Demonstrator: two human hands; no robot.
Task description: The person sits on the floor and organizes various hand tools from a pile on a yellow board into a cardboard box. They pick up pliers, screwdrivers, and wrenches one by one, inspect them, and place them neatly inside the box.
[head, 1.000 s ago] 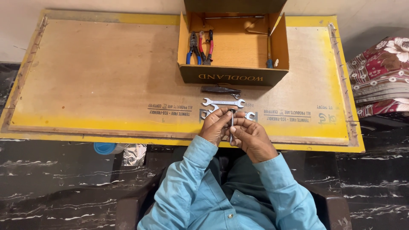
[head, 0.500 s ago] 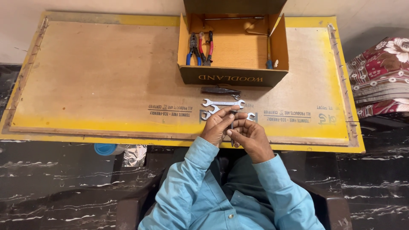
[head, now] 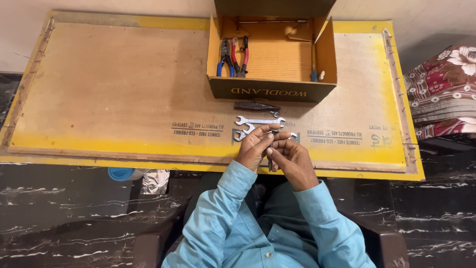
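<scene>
Both hands meet at the near edge of the table [head: 99,89]: left hand [head: 254,147] and right hand [head: 291,160] pinched together on a thin dark metal tool [head: 269,161] held upright between them, just short of two spanners [head: 259,120] and the open cardboard box [head: 270,92].
</scene>
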